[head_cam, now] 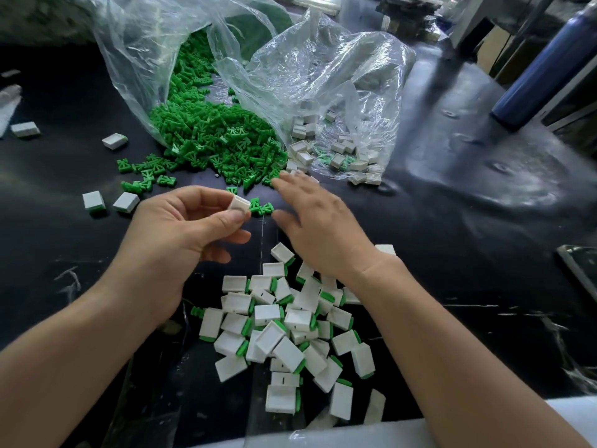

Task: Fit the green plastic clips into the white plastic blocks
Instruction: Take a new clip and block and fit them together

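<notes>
Over at the dark counter (pixel 452 237), knee-deep in parts.
Pinching a white block (pixel 239 203) in left grip (pixel 181 227); right grip (pixel 319 227) spread, empty, by loose green clips (pixel 261 207). Grab just one, square it up, push till flush.

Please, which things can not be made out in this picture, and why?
Head view:
Right hand: motion blur; what its fingertips touch is unclear.
White block: left hand covers its lower side.
Blocks in the clear bag: creased plastic veils them.
Blue bottle: top cut by the edge.
</notes>
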Available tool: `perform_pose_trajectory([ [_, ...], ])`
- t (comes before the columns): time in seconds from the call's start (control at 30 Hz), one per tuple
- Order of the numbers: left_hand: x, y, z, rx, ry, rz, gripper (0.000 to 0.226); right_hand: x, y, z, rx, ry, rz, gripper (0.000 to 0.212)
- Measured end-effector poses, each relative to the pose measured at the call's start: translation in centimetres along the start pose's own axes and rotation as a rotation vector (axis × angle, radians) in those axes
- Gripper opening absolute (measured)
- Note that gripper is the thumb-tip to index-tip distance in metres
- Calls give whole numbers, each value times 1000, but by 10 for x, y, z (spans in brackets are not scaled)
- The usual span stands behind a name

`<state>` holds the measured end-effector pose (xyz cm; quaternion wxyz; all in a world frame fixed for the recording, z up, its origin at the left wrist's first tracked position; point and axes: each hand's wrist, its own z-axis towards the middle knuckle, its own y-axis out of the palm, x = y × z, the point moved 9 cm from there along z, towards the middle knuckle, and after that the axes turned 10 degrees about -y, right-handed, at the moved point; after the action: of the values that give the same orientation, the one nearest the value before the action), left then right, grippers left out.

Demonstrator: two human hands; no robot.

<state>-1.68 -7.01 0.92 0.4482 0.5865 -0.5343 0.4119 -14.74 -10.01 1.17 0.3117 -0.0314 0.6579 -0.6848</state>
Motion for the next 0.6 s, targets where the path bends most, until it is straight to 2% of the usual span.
perform_pose_trajectory([
  [0.1, -1, 0, 0, -4, -3, 7, 20, -4, 19, 2, -144, -44, -18, 51],
  [0.17, -1, 0, 0, -8, -7, 7, 20, -1, 20, 2, -159, -33, -44, 46],
  [0.33, -2, 1, 0, -11, -17, 14, 18, -1, -2, 0, 35, -16, -92, 18],
  [0.53, -3, 1, 0, -15, -35, 20, 17, -5, -8, -3, 112, -18, 14, 7],
  [0.6, -4, 1, 0, -23, -45, 21, 17, 1, -17, -6, 192, 21, 145, 6],
])
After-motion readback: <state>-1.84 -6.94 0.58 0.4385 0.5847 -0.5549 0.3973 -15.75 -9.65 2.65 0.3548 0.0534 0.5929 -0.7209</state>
